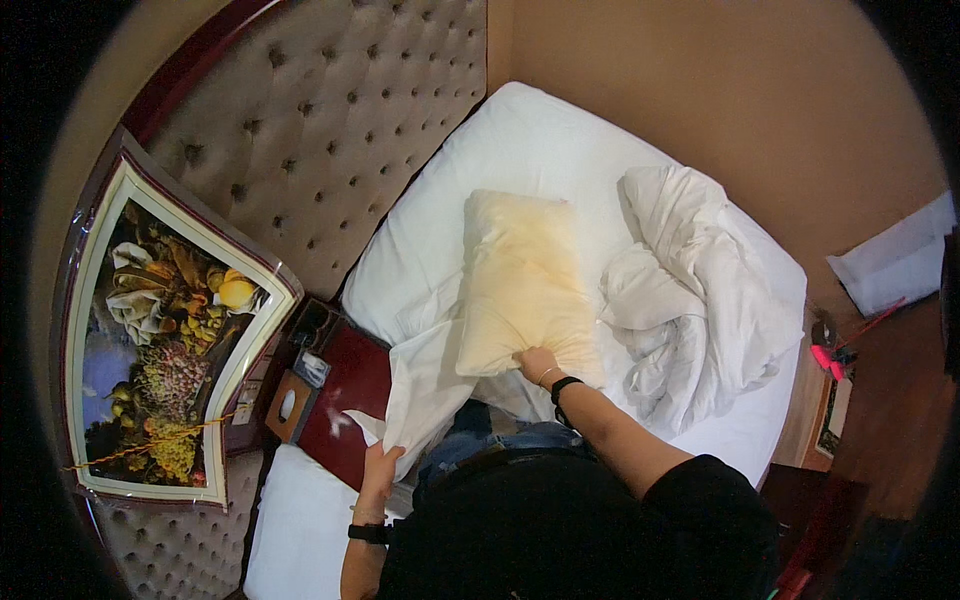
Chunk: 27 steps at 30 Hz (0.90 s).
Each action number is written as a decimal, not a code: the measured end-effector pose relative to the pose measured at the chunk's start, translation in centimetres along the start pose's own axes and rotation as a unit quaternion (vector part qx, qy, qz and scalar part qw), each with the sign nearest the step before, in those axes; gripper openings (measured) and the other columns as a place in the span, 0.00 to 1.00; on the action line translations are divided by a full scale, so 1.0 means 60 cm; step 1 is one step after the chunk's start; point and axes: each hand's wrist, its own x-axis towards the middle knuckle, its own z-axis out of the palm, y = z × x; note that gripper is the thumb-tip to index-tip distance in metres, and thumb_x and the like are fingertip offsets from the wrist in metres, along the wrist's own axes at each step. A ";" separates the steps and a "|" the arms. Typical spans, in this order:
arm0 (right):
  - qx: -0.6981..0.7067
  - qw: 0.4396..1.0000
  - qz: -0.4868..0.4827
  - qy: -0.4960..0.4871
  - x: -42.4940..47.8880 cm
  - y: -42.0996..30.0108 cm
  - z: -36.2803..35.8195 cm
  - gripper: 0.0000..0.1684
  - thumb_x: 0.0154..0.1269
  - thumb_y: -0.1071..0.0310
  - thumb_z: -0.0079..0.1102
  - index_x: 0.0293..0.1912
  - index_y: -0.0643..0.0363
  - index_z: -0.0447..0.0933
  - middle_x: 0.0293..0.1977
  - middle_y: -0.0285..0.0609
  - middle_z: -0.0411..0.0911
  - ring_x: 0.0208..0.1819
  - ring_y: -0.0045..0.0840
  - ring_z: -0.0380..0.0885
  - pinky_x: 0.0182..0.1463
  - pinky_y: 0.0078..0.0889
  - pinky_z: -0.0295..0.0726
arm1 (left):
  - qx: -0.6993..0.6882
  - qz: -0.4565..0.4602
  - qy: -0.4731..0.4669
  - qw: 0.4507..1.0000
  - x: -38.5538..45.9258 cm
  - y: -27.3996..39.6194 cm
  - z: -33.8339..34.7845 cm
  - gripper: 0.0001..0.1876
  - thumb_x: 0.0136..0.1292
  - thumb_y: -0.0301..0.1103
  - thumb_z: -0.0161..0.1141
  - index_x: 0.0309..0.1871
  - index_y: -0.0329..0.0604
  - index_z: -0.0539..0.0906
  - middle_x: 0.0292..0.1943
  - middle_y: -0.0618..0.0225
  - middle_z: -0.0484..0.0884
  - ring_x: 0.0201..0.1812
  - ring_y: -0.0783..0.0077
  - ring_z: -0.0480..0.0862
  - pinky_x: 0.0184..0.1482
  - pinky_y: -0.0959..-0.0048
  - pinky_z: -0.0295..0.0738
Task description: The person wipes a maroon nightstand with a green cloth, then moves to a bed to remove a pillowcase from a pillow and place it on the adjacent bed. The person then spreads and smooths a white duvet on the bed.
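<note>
A bare cream pillow [525,277] lies on the white-sheeted bed [570,142] in front of me. My right hand [538,365] grips the pillow's near end, its fingers pressed into the fabric. Lower left, my left hand [383,463] is shut on the edge of a loose white cloth [426,375], which looks like a pillowcase. That cloth stretches from the hand up to the bed, beside the pillow's left edge. Its far end merges with the white sheet, so where it stops is hard to tell.
A crumpled white duvet [697,292] lies right of the pillow. To the left stands a dark red nightstand [349,397] with a tissue box [289,405]. Beyond it are a tufted headboard [322,142] and a framed still-life picture [165,352]. Another white bed [300,525] is at lower left.
</note>
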 end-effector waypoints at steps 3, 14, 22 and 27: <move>0.089 0.987 0.086 0.100 0.025 -0.007 0.014 0.11 0.55 0.67 0.54 0.41 0.52 0.77 0.30 0.49 0.80 0.35 0.41 0.79 0.39 0.43 0.76 | 0.000 -0.015 0.009 1.000 -0.031 -0.005 0.002 0.17 0.52 0.27 0.56 0.47 0.30 0.79 0.37 0.62 0.82 0.37 0.72 0.79 0.43 0.73 0.71; 0.141 0.986 0.048 -0.075 0.157 -0.136 0.042 0.17 0.52 0.62 0.62 0.39 0.62 0.77 0.34 0.51 0.80 0.39 0.40 0.79 0.44 0.36 0.77 | 0.010 0.077 -0.004 0.997 -0.177 0.131 -0.042 0.13 0.55 0.25 0.57 0.45 0.29 0.79 0.38 0.64 0.83 0.38 0.77 0.79 0.44 0.75 0.73; 0.308 0.841 -0.231 -0.380 0.108 -0.240 -0.074 0.55 0.38 0.59 0.75 0.64 0.57 0.54 0.60 0.52 0.64 0.58 0.37 0.68 0.58 0.42 0.69 | 0.078 0.210 -0.071 0.972 -0.089 0.226 -0.038 0.09 0.54 0.27 0.60 0.36 0.31 0.80 0.27 0.69 0.81 0.30 0.82 0.76 0.33 0.78 0.71; 0.243 0.837 -0.443 -0.209 0.081 -0.295 -0.166 0.51 0.36 0.56 0.74 0.62 0.54 0.60 0.57 0.49 0.68 0.58 0.38 0.68 0.56 0.39 0.70 | -0.155 0.245 -0.187 0.939 -0.052 0.349 0.033 0.11 0.52 0.24 0.61 0.40 0.33 0.79 0.30 0.70 0.81 0.30 0.81 0.78 0.34 0.80 0.72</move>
